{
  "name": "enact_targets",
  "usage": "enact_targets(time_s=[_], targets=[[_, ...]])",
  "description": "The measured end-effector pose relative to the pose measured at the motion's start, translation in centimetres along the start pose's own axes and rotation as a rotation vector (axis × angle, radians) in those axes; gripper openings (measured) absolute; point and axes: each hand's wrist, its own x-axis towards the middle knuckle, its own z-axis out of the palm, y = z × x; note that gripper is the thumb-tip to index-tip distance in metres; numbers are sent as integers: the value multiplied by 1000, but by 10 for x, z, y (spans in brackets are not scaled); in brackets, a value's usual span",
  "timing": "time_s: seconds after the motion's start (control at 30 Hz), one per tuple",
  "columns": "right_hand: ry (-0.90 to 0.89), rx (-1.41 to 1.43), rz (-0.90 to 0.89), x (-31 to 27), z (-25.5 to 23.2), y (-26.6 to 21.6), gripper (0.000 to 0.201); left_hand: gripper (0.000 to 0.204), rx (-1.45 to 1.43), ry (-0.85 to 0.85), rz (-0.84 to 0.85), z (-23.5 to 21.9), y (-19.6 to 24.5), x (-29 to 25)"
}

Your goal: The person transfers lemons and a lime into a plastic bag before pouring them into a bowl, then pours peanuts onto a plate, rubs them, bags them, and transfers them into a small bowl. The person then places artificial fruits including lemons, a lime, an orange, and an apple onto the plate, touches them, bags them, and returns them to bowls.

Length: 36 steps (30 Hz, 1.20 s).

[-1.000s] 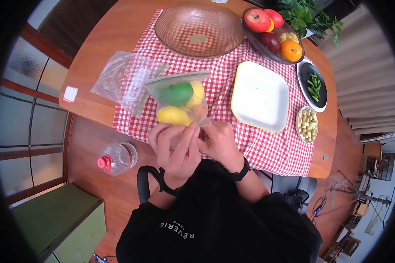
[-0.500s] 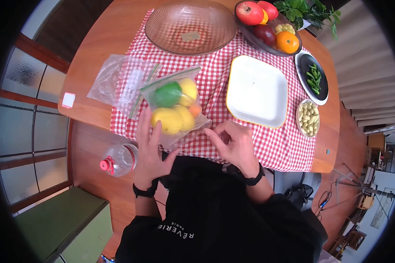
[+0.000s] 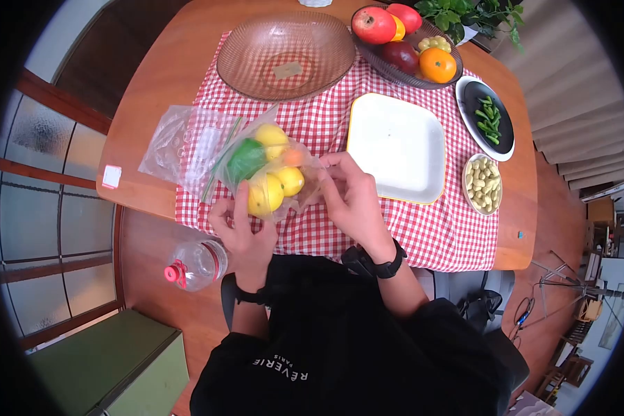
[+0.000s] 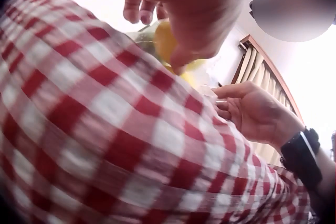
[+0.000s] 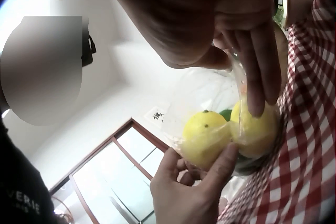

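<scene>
A clear plastic bag lies at the near left of the checkered cloth. It holds several yellow fruits, a green one and a small orange one. My left hand grips the bag's near side around a yellow fruit, its thumb against that fruit in the right wrist view. With thumb and fingers, my right hand pinches the bag's right edge. Another clear bag, flat and crumpled, lies just left of the filled one.
Behind are a ribbed glass bowl and a fruit bowl. Right of the hands stand a white tray, a plate of green vegetables and a small dish of pale pieces. A bottle is below the table's left edge.
The filled bag has turned, its open end swinging left. My left hand has gone from spread fingers to gripping the near side; my right hand has moved up along the right edge.
</scene>
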Motion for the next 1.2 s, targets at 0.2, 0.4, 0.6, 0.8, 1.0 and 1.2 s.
enact_targets(time_s=[0.2, 0.4, 0.6, 0.8, 1.0, 1.2], targets=[[-1, 222, 18, -14, -4, 4, 61, 76, -65, -55, -148, 23, 30, 0], [-30, 292, 59, -25, -7, 8, 77, 89, 28, -39, -6, 10, 21, 9], [-128, 305, 43, -18, -2, 3, 78, 75, 175, -390, 223, 3, 14, 46], [-84, 295, -111, -29, -2, 0, 73, 59, -62, -259, 247, 12, 16, 46], [48, 532, -81, -28, -25, 3, 69, 63, -228, -46, 110, -6, 40, 67], [1, 582, -13, -19, -36, -7, 79, 57, -799, 35, -319, -35, 54, 106]])
